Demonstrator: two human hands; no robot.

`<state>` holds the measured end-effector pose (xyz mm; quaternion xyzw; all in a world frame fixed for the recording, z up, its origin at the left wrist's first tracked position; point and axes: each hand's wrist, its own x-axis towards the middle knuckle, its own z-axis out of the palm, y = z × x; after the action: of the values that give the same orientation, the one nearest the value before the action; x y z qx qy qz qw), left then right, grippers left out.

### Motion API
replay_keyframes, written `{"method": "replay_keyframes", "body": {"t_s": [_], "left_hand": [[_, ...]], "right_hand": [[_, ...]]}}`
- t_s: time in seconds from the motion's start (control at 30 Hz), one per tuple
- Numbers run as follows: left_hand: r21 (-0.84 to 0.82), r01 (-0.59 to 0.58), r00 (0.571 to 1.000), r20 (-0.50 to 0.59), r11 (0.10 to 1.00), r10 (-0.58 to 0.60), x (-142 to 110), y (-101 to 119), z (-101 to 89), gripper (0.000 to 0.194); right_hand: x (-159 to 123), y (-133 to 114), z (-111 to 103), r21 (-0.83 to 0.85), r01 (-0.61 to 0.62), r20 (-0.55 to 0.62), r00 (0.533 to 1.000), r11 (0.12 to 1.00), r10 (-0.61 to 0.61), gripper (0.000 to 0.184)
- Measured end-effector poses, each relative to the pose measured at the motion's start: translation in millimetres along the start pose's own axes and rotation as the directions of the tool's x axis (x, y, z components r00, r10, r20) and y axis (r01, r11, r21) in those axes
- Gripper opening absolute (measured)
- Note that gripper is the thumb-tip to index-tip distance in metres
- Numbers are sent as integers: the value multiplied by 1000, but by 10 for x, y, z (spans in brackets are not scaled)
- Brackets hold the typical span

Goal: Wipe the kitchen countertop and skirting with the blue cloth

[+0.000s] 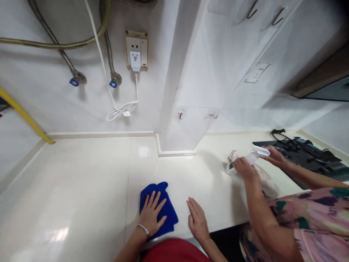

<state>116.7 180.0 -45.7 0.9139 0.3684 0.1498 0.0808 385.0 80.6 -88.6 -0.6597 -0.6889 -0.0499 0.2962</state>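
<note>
My left hand [151, 214] lies flat with fingers spread on a folded blue cloth [160, 209] on the pale countertop [81, 189]. A bracelet circles that wrist. My right hand [197, 220] rests flat on the bare counter just right of the cloth, fingers together and stretched out, holding nothing.
A person in a floral top stands at the right, both hands [245, 168] holding a white object [256, 153] over a pale cloth, beside a black gas hob [308, 156]. The wall carries a socket with a white plug [135, 60], hoses, two valves and hooks. A yellow pipe [24, 116] runs at the left.
</note>
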Motion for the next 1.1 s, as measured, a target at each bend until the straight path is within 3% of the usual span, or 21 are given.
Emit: {"method": "replay_keyframes", "body": {"t_s": [0.13,0.23,0.3,0.4,0.53,0.6,0.67,0.9,1.1], "left_hand": [[76,198,980,-47,977,-195,-381,-636,-234,61],[115,407,913,-48,906,-404,-619,-1196,-451,58],[130,567,823,-118,813,-555,-721,-1456,-573,60],[80,757,646,-242,649,-724,-743,-1587,-670,64],[-4,887,450,-225,462,-865,-490,-1587,-690,67],[-22,920,379,-213,392,-901,-291,-1666,-695,71],[-12,916,390,-196,400,-900,-89,-1800,-698,72],[138,757,653,-201,639,-731,675,-2190,-639,73],[121,660,751,-133,742,-646,1613,-2198,-611,74]], "right_hand": [[-7,-1,20,-5,4,-10,1000,1000,-4,75],[3,-17,18,-11,6,-13,1000,1000,-6,75],[12,-27,11,-13,-1,-9,1000,1000,0,75],[19,-37,1,-14,-21,8,1000,1000,21,75],[13,-43,0,-16,-35,34,999,999,36,75],[11,-46,-1,-16,-45,38,998,999,46,76],[13,-51,-5,-20,-53,41,998,998,54,77],[88,-95,-31,-55,-41,52,998,998,44,77],[177,-84,-27,-64,-38,48,998,997,41,79]]}}
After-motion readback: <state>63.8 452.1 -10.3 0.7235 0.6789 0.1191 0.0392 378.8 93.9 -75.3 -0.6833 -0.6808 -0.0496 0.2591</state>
